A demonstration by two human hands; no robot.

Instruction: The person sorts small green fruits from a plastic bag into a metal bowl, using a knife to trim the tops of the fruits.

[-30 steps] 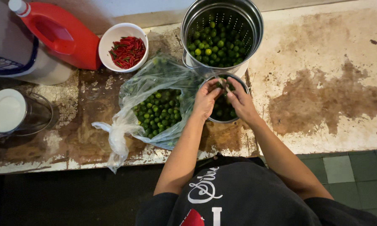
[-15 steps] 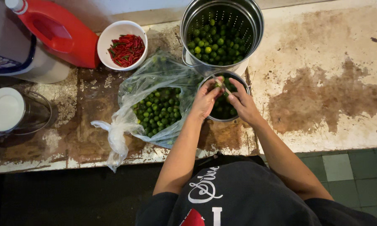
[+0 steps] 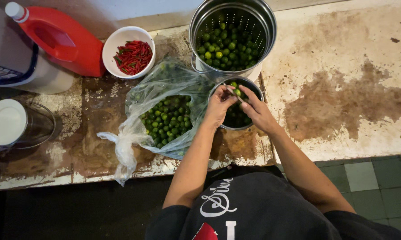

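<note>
Both hands meet over a small round steel bowl (image 3: 237,106) near the middle of the stained worktop (image 3: 342,89), just inside its front edge. The left hand (image 3: 219,106) and right hand (image 3: 257,112) have their fingers closed together around one small green lime (image 3: 237,92), held just above the bowl; whether a blade is in the grip cannot be told.

As a judgement, the work is partway through. The bowl looks dark and holds only some limes. The tall perforated steel pot (image 3: 232,38) at the back edge, touching the bowl, is well filled with green limes. The clear plastic bag (image 3: 165,115), lying open just left of the bowl, still holds a good heap.

Toward the back left corner stand a white bowl of red chillies (image 3: 129,52) and a red plastic jug (image 3: 58,40).
</note>
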